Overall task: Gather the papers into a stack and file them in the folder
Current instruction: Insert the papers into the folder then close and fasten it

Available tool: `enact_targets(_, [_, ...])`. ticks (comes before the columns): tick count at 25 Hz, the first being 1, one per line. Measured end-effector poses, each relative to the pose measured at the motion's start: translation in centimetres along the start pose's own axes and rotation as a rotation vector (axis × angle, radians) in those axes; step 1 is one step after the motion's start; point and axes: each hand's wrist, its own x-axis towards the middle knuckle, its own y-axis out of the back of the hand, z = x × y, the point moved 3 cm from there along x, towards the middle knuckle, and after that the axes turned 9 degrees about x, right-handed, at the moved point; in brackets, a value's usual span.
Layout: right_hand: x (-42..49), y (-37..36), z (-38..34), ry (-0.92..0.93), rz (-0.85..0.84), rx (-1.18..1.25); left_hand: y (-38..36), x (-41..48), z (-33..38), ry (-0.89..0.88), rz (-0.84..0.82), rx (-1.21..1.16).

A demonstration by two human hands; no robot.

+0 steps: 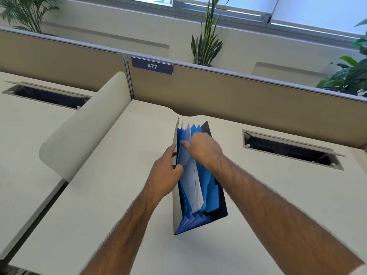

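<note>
A blue plastic accordion folder (208,195) with fanned pockets stands upright near the middle of the cream-coloured desk top (111,195), its pleated end pointing toward the near edge and its dark back cover leaning to the right. A sheaf of white papers (195,185) sits inside one of the middle pockets, its edges sticking out above the blue dividers. The left hand (164,173) grips the folder's pale front cover, fingers behind it and thumb curled over the top, pulling that pocket wide. The right hand (204,147) reaches down from above into the open pocket, its thumb pressing on the papers; the other fingers are hidden inside the folder, so how tightly they close on the sheets cannot be told. A curved cream divider panel (83,128) rises along the left edge of the desk top, and a rectangular cable slot (292,148) with a raised flap lies toward the right rear corner. Behind the far edge runs a tan partition wall (228,92) bearing a dark number plate (152,65) reading 477.
</note>
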Motion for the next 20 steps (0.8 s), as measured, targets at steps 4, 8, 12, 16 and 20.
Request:
enact_targets(4, [-0.7,2.1,1.1,0.119,-0.056,-0.134,0.0,0.0,-0.3,0.015,0.024,-0.001])
enact_targets(8, [-2.3,3.1,3.9,0.175,-0.019,-0.26,-0.7,-0.1,-0.8,0.061,-0.01,-0.064])
enact_targets(12, [-3.5,2.7,8.3,0.072,0.226,0.002,-1.4,-0.5,-0.1,0.017,-0.01,-0.01])
enact_targets(16, [-4.8,0.4,15.6,-0.264,0.255,0.431,-3.9,-0.1,1.8,-0.062,0.002,0.294])
enact_targets(20, [-6.2,-4.5,20.5,-0.527,0.135,0.65,-9.2,0.7,3.0,-0.059,-0.111,0.483])
